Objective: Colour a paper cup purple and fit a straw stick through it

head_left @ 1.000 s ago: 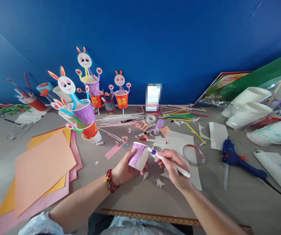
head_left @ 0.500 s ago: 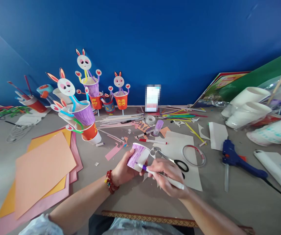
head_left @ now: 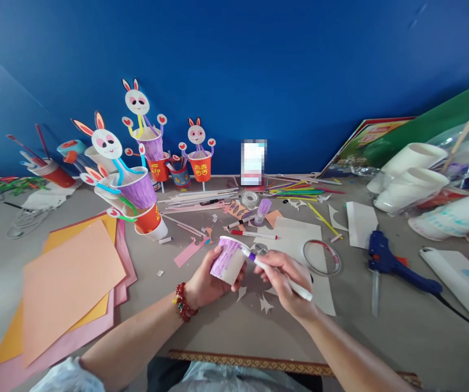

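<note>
Head view. The left hand [head_left: 205, 280] grips a paper cup [head_left: 227, 265] from the side, thumb on the near-left wall and fingers around the base. The cup is held above the worktop [head_left: 214, 333], slightly tilted, in front of the person. Purple strokes cover its left and upper wall; the lower right area is white. A red bead bracelet [head_left: 184, 302] encircles the left wrist.

The right hand [head_left: 285, 275] is closed in a pen grip on a white marker [head_left: 260, 263] with a purple collar. The marker tip is at the cup wall, close to the rim; actual contact cannot be confirmed.

Beyond the cup lies a red marker [head_left: 254, 234]. A white paper sheet [head_left: 295, 234] extends behind the right hand, with a tape roll [head_left: 336, 262] partly over its edge. A blue glue gun [head_left: 406, 275] lies farther right. At left, coloured paper sheets [head_left: 73, 283] are stacked; behind them stands a rabbit figure [head_left: 108, 144] on a purple cup [head_left: 139, 190].
</note>
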`<state>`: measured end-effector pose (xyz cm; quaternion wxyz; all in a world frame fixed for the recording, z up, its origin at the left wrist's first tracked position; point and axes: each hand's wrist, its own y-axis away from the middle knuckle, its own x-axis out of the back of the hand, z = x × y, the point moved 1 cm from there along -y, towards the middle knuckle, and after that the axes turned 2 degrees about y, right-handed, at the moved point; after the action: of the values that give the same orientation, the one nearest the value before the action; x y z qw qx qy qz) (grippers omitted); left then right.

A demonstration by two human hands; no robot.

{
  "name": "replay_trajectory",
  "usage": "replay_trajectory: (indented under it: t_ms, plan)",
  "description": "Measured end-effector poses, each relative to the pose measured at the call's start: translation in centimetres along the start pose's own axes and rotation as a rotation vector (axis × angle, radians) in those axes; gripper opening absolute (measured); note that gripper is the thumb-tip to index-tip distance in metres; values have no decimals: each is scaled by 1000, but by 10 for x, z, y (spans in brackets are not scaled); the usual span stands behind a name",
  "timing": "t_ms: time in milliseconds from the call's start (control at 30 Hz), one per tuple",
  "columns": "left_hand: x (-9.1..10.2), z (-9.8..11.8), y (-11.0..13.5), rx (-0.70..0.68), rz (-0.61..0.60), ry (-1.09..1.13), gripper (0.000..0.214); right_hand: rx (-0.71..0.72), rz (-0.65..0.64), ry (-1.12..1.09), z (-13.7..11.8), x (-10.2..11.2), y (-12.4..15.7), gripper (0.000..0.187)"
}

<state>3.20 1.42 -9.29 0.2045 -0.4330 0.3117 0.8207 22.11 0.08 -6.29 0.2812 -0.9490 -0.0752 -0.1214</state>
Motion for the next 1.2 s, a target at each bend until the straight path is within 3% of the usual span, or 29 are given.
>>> replay_trajectory:
  t_ms: [133,300,467,600,767,900,1067,1200]
  plan:
    - [1,0,0,-11,-3,-22,56,149,-182,-95,-4,-5,-1,24]
    - [-1,1,0,-13,-2,-1,57,-27,41,36,1,-1,2,22]
    - [-2,2,-1,-39,-12,-18,53,148,-169,-91,-6,-5,0,24]
    - [-1,1,-2,-35,-9,-21,54,25,-13,-2,-4,-3,0,22]
    - [2,-1,-2,-61,37,-23,53,155,-172,-97,-10,-6,-1,23]
    - [3,-2,-3,-63,55,-31,52,76,-79,-59,-12,-4,-4,22]
    - [3,-2,-4,-78,84,-47,54,135,-183,-130,-15,-6,-4,21]
    - [1,-1,-3,-98,75,-80,54,141,-118,-136,-16,-5,-4,24]
